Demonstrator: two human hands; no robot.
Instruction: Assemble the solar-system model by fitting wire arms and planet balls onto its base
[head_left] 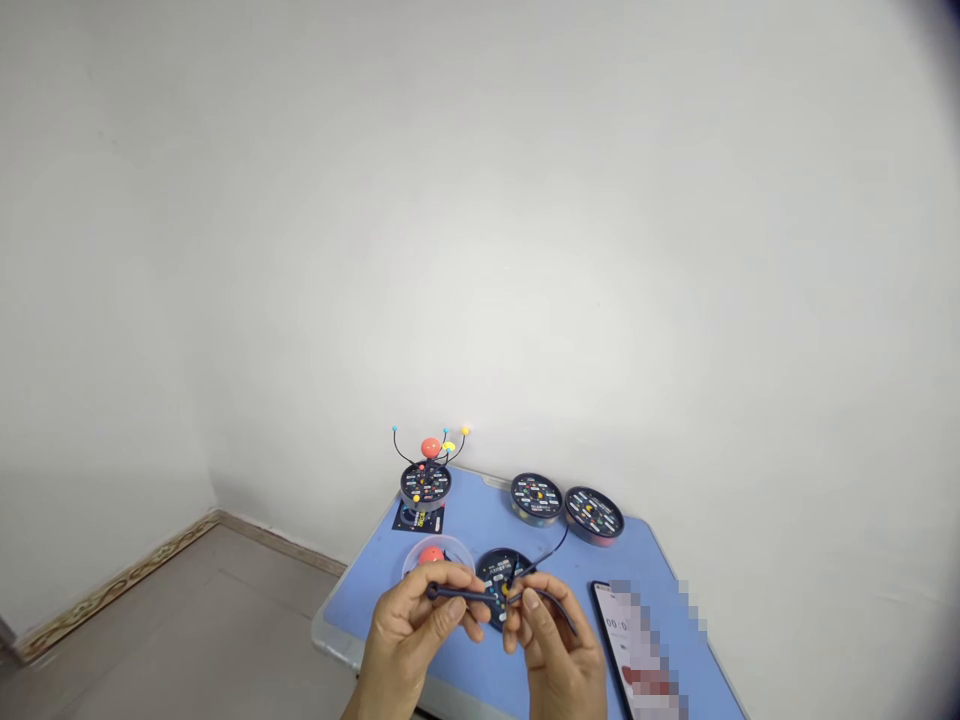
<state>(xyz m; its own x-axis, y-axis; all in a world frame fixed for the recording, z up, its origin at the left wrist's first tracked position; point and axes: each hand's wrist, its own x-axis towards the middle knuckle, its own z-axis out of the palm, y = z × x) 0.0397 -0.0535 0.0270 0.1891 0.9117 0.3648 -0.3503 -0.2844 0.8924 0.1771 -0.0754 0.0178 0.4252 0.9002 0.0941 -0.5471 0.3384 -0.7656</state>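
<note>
My left hand (412, 630) pinches a dark rod (466, 595) with a small ring at its outer end. Opposite it, my right hand (559, 640) is closed on thin dark curved arms (553, 550) that fan out past the fingers. The rod's inner end comes close to the right fingertips; whether the pieces touch I cannot tell. Below and behind the fingers lies a round black disc (491, 562) printed with planets, partly covered. A clear round tub (459, 546) with a red ball (431, 555) in it stands just beyond my left hand.
On the blue table (469, 510), a planet model (426, 485) with a red ball and curved arms stands at the back left, by a black printed card (405, 518). Two round tins (536, 497) sit at the back right. A phone (619, 640) lies at right; a wall rises behind.
</note>
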